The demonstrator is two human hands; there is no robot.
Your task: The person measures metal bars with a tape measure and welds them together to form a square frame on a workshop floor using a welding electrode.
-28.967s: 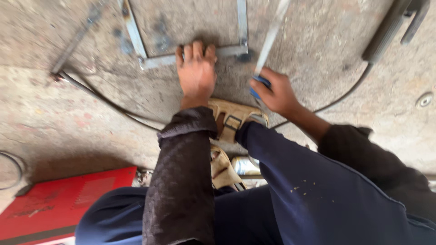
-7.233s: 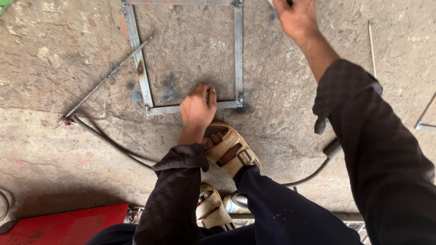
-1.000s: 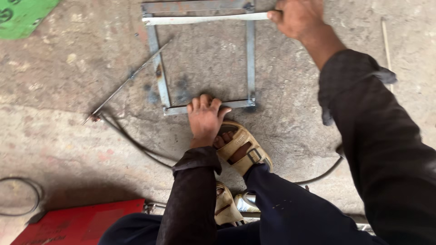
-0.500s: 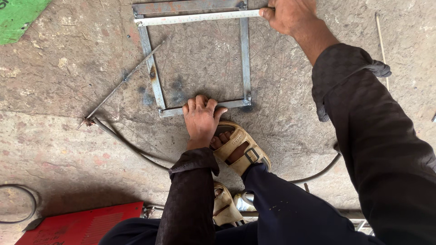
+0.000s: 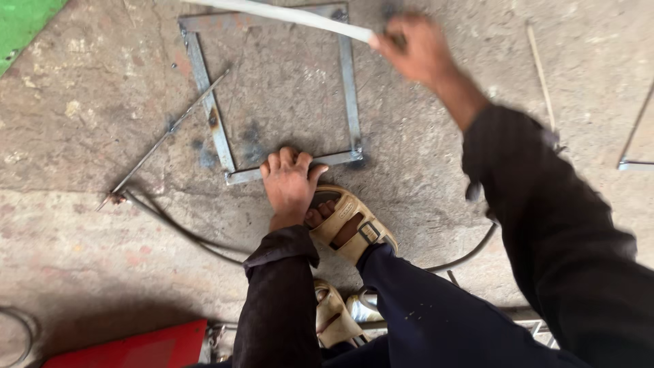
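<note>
A square frame of grey metal bars (image 5: 211, 129) lies flat on the concrete floor. My left hand (image 5: 289, 184) presses palm down on the frame's near bar, fingers spread. My right hand (image 5: 415, 51) is blurred at the frame's far right corner and grips one end of a long pale metal bar (image 5: 272, 12) that stretches left across the frame's far side. My sandalled foot (image 5: 351, 228) rests just behind my left hand, near the frame's near right corner.
A thin rod on a black cable (image 5: 163, 140) lies left of the frame. A red box (image 5: 129, 347) sits at the bottom left, a green sheet (image 5: 20, 24) at the top left. Thin rods (image 5: 541, 68) lie to the right.
My right hand has lifted the pale bar's right end off the frame's far side and pulled it nearer. My left hand stays pressed on the near bar.
</note>
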